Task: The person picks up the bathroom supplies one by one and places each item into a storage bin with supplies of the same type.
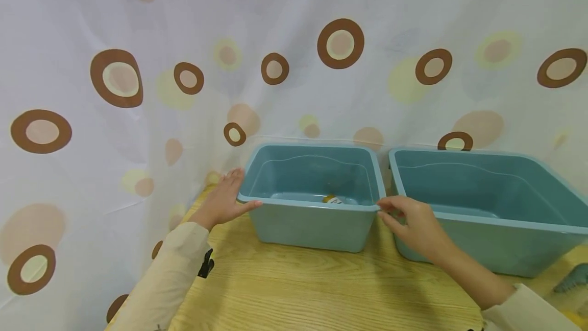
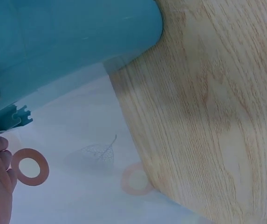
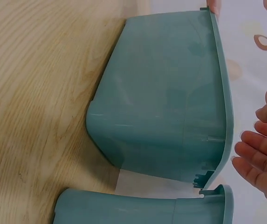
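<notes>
A blue-green plastic bin (image 1: 312, 226) stands on the wooden table with a small yellow-and-white item (image 1: 332, 199) inside. My left hand (image 1: 227, 198) rests at its left front corner, the thumb stretched along the front rim and the fingers along the left side. In the left wrist view, fingertips (image 2: 2, 144) show right at the bin's rim. Close to the right front corner is my right hand (image 1: 413, 223), thumb and forefinger apart. The right wrist view shows this hand's fingers (image 3: 259, 144) loosely bent, beside the rim with nothing in them.
To the right stands a second, larger-looking blue-green bin (image 1: 482, 239), a narrow gap away. A patterned curtain (image 1: 294, 101) hangs behind and along the left edge of the wooden table (image 1: 294, 290). Something grey (image 1: 571, 277) shows at the lower right edge.
</notes>
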The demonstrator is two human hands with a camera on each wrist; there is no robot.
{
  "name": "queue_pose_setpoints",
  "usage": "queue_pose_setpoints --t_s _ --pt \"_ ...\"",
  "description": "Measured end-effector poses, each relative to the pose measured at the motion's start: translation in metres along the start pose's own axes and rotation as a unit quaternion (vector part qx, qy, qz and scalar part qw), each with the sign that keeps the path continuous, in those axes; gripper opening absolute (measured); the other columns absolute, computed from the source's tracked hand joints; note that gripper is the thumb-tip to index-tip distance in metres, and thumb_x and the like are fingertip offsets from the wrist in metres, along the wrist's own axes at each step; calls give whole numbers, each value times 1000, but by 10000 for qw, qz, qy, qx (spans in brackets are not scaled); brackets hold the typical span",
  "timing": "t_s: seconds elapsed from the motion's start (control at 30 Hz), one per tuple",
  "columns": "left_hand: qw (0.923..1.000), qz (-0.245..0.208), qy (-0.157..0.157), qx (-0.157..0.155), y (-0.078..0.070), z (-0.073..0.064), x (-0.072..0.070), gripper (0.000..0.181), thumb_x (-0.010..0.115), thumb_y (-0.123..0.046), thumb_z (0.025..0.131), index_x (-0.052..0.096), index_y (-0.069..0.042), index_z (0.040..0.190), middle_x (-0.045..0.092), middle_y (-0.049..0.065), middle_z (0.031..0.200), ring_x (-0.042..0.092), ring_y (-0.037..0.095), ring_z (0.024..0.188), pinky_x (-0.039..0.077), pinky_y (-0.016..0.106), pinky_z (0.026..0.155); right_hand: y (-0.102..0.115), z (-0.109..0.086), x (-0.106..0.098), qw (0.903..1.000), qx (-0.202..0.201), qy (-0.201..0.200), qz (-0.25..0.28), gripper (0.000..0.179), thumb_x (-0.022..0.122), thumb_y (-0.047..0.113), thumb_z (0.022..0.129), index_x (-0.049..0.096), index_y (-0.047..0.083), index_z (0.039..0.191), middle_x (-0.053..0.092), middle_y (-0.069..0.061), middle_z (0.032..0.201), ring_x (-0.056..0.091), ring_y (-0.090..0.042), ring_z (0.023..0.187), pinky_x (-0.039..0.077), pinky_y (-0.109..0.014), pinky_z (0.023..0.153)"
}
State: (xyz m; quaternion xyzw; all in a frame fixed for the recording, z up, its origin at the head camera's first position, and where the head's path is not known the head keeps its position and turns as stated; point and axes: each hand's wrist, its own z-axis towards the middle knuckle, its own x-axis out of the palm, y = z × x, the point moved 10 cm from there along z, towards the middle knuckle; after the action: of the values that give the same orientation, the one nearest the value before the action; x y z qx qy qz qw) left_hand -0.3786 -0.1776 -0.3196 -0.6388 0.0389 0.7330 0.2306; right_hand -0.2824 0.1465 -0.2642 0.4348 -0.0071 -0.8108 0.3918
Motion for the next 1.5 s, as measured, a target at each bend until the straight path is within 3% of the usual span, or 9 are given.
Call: queue_pose_setpoints --t_s 0.23,0.83,1.1,1.5 --pt "9999 71 -98 16 3 -2 -2 98 53 -58 85 15 8 146 15 23 153 15 38 142 12 52 116 0 -11 -3 9998 -92 49 -179 19 72 0 75 69 4 93 69 -3 87 63 -16 74 53 -25 62" --pt "9998 -145 -116 -44 0 -6 -1 94 52 -56 87 14 7 146 15 23 153 16 37 142 11 51 116 -30 -46 -14 9981 398 190 -439 20 73 5 76 69 5 96 70 -2 90 62 -17 79 53 -25 61" --pt "9995 -266 -127 -96 -2 -5 -2 95 51 -57 87 12 6 146 13 22 154 13 39 142 12 52 116 -42 -63 -20 9976 507 103 -468 21 75 5 74 70 7 94 69 -2 88 58 0 77 51 -22 58" --pt "9992 -298 -259 84 -18 -9 -3 92 54 -52 87 15 6 146 15 23 153 12 38 143 13 51 116 -58 -86 -31 9951 770 61 -620 19 75 9 75 70 8 94 69 -5 88 53 11 77 50 -20 56"
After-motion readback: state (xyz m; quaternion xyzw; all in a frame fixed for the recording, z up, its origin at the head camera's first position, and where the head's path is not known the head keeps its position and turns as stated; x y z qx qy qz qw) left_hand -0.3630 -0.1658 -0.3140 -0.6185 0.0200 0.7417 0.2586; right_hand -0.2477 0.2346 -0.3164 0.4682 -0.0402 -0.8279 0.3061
